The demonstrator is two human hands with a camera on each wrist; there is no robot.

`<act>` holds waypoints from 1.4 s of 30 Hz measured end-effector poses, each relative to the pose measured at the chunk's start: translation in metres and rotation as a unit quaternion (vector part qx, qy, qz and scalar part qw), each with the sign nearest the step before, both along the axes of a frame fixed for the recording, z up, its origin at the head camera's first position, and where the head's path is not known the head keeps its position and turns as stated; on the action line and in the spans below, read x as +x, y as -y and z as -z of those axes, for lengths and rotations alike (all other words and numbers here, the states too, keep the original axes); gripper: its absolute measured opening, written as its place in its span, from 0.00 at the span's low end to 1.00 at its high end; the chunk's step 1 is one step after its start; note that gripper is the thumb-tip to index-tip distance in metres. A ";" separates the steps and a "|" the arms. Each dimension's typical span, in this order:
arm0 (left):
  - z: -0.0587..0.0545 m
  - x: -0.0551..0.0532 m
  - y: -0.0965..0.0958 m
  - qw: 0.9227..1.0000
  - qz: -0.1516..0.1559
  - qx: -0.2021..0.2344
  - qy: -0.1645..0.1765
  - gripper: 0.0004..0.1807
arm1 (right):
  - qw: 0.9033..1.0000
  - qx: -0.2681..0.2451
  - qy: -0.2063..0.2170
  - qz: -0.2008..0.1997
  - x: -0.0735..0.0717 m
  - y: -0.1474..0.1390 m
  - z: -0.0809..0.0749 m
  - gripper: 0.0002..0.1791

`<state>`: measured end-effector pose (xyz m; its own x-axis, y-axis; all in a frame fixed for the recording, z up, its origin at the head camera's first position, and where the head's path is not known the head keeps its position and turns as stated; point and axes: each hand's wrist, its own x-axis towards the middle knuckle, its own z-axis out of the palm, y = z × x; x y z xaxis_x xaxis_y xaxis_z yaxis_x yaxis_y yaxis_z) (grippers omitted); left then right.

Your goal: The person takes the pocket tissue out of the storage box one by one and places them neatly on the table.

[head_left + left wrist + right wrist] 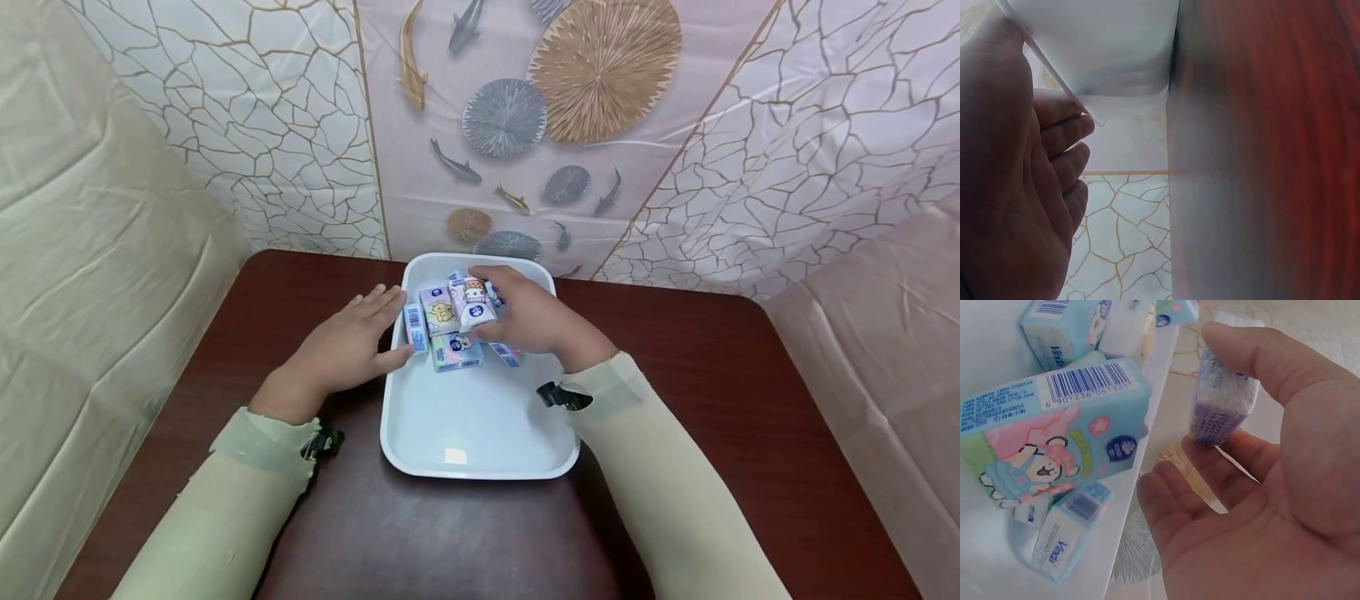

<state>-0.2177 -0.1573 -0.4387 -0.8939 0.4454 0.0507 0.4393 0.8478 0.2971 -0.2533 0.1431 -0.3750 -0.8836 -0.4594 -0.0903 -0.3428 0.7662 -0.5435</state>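
Note:
My right hand [536, 319] pinches a small white and purple tissue pack [474, 307] between thumb and fingers, above the other packs. In the right wrist view this pack [1222, 400] is seen edge-on at the fingertips. My left hand [341, 346] lies at the left rim of the white tray [480, 417], fingers straight, fingertips right at the rim. In the left wrist view its fingers [1066, 134] are next to the tray's edge. Below the held pack lie a yellow and purple tissue pack [441, 313] and a blue-green tissue pack [457, 353].
A tissue pack standing on its side [416, 327] leans near the tray's left wall. Another tissue pack [506, 353] lies partly under my right hand. The tray stands on a dark red-brown table [690, 400], its far end close to a patterned wall covering [300, 125].

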 end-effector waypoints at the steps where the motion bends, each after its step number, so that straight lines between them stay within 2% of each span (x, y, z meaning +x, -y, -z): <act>1: 0.000 0.000 0.000 1.000 0.001 0.000 -0.001 0.51 | 1.000 -0.003 -0.002 0.000 0.001 -0.003 0.000 0.54; 13: 0.000 0.000 0.001 1.000 0.004 0.004 0.004 0.51 | 1.000 -0.027 0.002 0.008 0.014 -0.020 0.002 0.54; 23: -0.001 0.001 0.000 1.000 0.002 0.003 0.008 0.51 | 0.999 -0.028 -0.015 0.020 0.029 -0.027 -0.003 0.54; 29: -0.003 0.001 0.000 1.000 0.001 0.004 0.012 0.51 | 0.999 -0.030 -0.019 0.019 0.033 -0.033 -0.006 0.53; 37: -0.001 0.001 0.000 1.000 0.003 0.007 0.010 0.51 | 0.998 -0.041 0.001 0.041 0.040 -0.043 -0.009 0.54; 42: 0.000 0.000 0.000 1.000 0.002 0.005 0.011 0.51 | 0.998 -0.046 -0.002 0.045 0.042 -0.049 -0.010 0.54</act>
<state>-0.2174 -0.1576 -0.4383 -0.8935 0.4477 0.0347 0.4349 0.8435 0.3154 -0.2116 0.1925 -0.3654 -0.9221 -0.3838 -0.0486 -0.2763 0.7413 -0.6116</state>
